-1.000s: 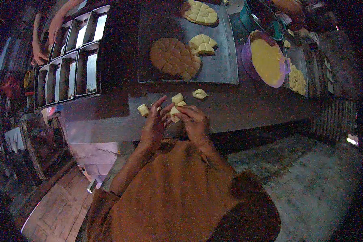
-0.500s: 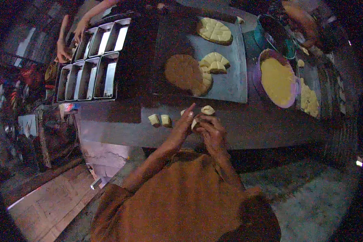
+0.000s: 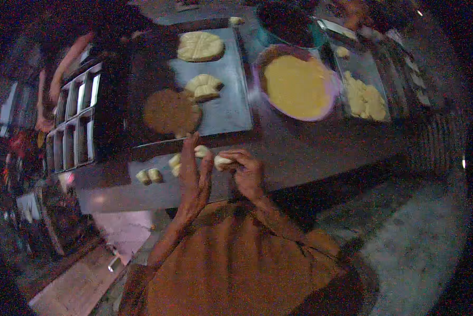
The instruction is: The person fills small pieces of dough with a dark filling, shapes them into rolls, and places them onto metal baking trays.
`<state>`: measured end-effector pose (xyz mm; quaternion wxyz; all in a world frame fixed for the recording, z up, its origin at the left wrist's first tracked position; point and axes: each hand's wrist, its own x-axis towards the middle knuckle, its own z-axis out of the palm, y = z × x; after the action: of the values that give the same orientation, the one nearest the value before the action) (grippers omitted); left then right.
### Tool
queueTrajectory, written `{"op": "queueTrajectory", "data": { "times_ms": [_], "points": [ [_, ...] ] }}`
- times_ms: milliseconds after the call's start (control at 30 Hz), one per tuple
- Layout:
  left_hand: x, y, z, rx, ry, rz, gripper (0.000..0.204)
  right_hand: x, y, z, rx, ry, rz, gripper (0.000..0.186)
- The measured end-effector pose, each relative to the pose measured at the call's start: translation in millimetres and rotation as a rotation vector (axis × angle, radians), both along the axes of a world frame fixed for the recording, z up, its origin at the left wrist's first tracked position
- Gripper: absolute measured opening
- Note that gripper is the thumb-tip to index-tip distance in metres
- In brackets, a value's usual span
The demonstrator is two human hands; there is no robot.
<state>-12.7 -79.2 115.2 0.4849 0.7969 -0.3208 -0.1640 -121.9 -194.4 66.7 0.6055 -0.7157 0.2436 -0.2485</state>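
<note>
Dough piece [image 3: 223, 163], pale and rounded, sits in the fingers of the right hand [image 3: 249, 174], just above or touching the tabletop [image 3: 320, 150]; the view does not settle which. Right grip: closed on the piece between thumb and curled fingers, contact partly hidden. Left hand [image 3: 195, 184] beside it, upright, fingers extended, grip open; nothing visible in it, though its palm side is partly out of sight.

Handling, judged by look: light, soft, easily dented, perhaps slightly greasy or tacky. Best hold: round the sides with finger pads, light pressure; a hard pinch would likely flatten it.

Nearby: dough pair [image 3: 148, 176] left of the left hand, more small lumps close to its fingers. Beyond, metal tray [image 3: 228, 113] with scored dough rounds [image 3: 200, 46]; to the right, purple bowl [image 3: 335, 90].

Markings: no brand, label or lettering legible; picture dim, grainy.
</note>
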Motion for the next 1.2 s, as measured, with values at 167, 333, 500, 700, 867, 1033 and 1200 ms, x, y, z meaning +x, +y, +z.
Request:
{"op": "queueTrajectory", "data": {
  "times_ms": [167,333,500,700,867,1033,1200],
  "points": [
    [-38.6,-60.6,40.3,-0.119,-0.781,-0.185,0.032,-40.9,6.0,-62.2,0.681,-0.105,-0.124,0.023],
    [-63.7,-92.6,36.3,-0.248,-0.588,-0.291,0.018,-86.1,-23.0,-50.4,0.711,-0.057,-0.072,0.024],
    [-85.2,-128.6,21.9,-0.338,-0.006,-0.518,0.039,-123.7,-63.3,-38.0,0.617,0.021,-0.025,0.025],
    [-122.6,-159.3,-17.5,-0.298,0.734,-0.472,0.060,-135.9,-152.5,3.7,0.235,0.172,0.086,0.026],
    [-79.4,-122.5,-8.2,0.030,0.642,-0.212,0.031,-115.9,-280.7,58.8,-0.136,0.271,0.321,0.028],
    [-55.3,-70.7,-34.3,-0.115,0.542,0.269,0.021,-81.4,-386.0,73.9,-0.198,0.399,0.631,0.029],
    [-51.3,-44.9,-38.5,-0.096,0.556,0.396,0.017,-32.1,-392.9,71.2,-0.733,0.690,1.001,0.011]
  ]
}}
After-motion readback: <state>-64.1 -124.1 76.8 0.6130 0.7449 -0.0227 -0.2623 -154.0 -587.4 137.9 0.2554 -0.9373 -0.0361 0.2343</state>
